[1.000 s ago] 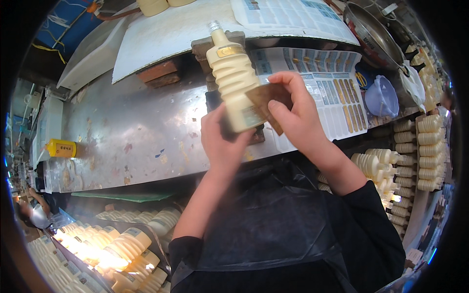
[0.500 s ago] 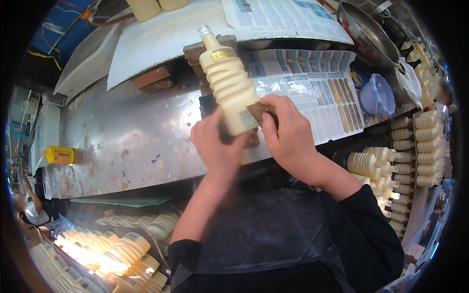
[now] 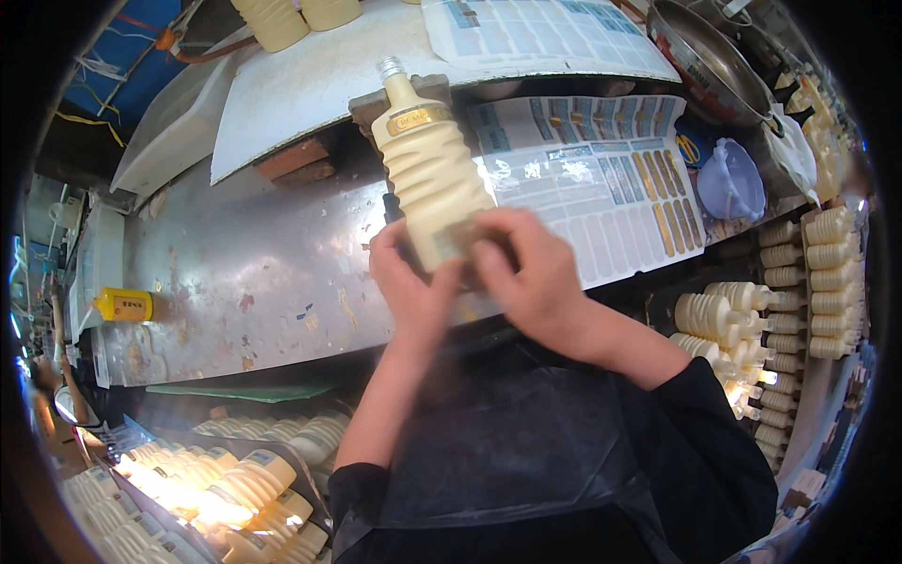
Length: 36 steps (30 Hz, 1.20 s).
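Note:
A cream bottle point(image 3: 432, 179) with wavy ridges lies tilted on a brick-like rest point(image 3: 366, 106), its clear-capped neck away from me. A gold label point(image 3: 419, 119) crosses its shoulder, and a greyish label point(image 3: 440, 248) shows near the base. Curled around the base end is my left hand point(image 3: 413, 287), gripping the bottle. My right hand point(image 3: 534, 271) presses at the base's right side, fingers pinched and blurred. The flat brown piece it held half a second ago is mostly lost in the blur and behind the fingers.
A sheet of blue and gold labels point(image 3: 615, 209) lies right of the bottle on the metal table point(image 3: 235, 273). Beyond are a purple bucket point(image 3: 729, 184) and a metal pan point(image 3: 719, 75). A yellow container point(image 3: 125, 305) lies left. Stacked bottles point(image 3: 252, 481) fill the lower left; more bottles point(image 3: 709, 318) stand right.
The bottle has rolled a little, bringing its gold label round to face up more. My right hand has moved slightly down and left across the base, and the left hand has shifted its hold.

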### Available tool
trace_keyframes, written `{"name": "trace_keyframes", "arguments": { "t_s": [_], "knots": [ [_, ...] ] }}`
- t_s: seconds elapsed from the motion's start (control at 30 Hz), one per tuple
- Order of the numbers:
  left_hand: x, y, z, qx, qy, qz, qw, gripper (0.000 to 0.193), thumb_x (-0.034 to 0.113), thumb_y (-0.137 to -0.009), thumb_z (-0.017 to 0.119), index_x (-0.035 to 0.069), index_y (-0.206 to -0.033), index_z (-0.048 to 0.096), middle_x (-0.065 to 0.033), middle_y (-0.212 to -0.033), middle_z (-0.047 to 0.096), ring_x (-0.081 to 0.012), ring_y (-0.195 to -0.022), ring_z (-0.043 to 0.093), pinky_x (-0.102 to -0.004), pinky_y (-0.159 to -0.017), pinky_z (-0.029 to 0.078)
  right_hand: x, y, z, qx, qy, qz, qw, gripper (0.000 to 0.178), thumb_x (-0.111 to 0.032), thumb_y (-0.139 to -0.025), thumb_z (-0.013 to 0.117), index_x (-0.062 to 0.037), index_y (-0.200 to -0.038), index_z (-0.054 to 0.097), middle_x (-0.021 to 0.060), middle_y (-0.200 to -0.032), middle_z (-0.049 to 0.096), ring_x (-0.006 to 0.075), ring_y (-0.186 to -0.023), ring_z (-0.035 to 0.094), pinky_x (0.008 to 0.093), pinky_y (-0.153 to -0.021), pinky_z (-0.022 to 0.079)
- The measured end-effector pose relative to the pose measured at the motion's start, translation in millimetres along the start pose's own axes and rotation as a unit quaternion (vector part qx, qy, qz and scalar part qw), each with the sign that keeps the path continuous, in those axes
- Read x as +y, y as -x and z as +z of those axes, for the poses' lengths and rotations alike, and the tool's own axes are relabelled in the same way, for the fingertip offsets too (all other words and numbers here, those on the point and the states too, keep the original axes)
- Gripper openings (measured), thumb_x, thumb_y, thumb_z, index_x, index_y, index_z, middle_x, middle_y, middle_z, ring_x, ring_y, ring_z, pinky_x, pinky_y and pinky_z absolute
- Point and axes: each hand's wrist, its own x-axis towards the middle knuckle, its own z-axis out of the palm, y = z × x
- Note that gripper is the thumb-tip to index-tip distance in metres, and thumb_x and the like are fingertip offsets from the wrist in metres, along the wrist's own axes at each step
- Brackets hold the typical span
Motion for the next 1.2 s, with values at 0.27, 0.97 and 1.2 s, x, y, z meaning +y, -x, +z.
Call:
{"name": "trace_keyframes", "arguments": {
  "t_s": [0.27, 0.97, 1.2],
  "knots": [
    [-15, 2, 5, 0.028, 0.093, -0.111, 0.989, 0.053, 0.032, -0.1, 0.062, -0.002, -0.134, 0.041, -0.0134, -0.128, 0.045, -0.0221, -0.121, 0.044, -0.0378, -0.109, 0.034, 40, 5, -8, -0.015, -0.021, 0.166, 0.986, 0.02, -0.011, -0.097, 0.064, -0.0051, -0.115, 0.058, 0.0114, -0.079, 0.067, 0.02, -0.073, 0.068, 0.033, -0.067, 0.053],
    [-15, -3, -5, 0.003, 0.099, -0.128, 0.987, 0.034, 0.025, -0.108, 0.05, 0.002, -0.133, 0.045, -0.0089, -0.123, 0.052, -0.0168, -0.114, 0.049, -0.0324, -0.105, 0.038, 83, 11, -4, 0.007, -0.071, 0.24, 0.968, 0.02, -0.02, -0.096, 0.064, -0.007, -0.11, 0.06, 0.0115, -0.069, 0.062, 0.0249, -0.062, 0.059, 0.0379, -0.059, 0.045],
    [1, -8, -11, 0.013, 0.15, -0.156, 0.976, 0.032, 0.025, -0.105, 0.053, 0.0, -0.126, 0.052, -0.0106, -0.119, 0.058, -0.0181, -0.114, 0.053, -0.0334, -0.102, 0.043, -4, 0, 4, -0.01, -0.013, 0.038, 0.999, 0.014, -0.013, -0.096, 0.064, -0.0063, -0.108, 0.061, 0.0132, -0.072, 0.066, 0.0247, -0.063, 0.067, 0.037, -0.059, 0.052]
  ]
}}
